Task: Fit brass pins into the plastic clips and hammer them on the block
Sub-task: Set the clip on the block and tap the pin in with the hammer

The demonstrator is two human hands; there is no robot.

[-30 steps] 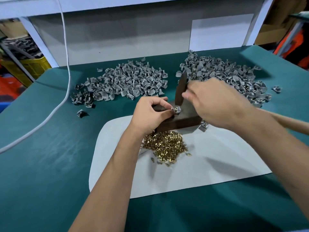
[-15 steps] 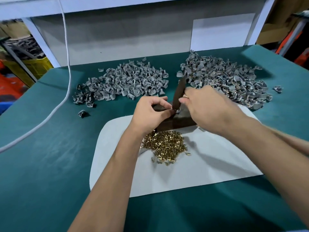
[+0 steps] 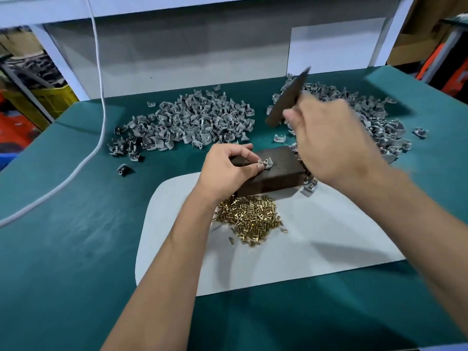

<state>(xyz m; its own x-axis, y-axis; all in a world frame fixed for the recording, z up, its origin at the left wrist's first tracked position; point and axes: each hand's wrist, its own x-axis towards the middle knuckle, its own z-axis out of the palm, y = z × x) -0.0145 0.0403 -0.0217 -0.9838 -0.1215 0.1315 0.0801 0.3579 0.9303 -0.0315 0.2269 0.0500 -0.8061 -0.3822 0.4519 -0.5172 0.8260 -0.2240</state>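
Closest in there's a loose heap of short shiny brass pins (image 3: pixel 249 219) on the white mat (image 3: pixel 329 236). Just behind it sits the dark brown block (image 3: pixel 281 171), with one small gray plastic clip (image 3: pixel 266 163) on top, pinched in place by the left hand (image 3: pixel 229 168) between thumb and fingertips. The right hand (image 3: pixel 334 140) is wrapped around a dark flat bar (image 3: pixel 288 100), blurry, and it's lifted way up off the block now; half a second ago its end was down at the clip. Two gray clip piles (image 3: pixel 192 122) farther back.
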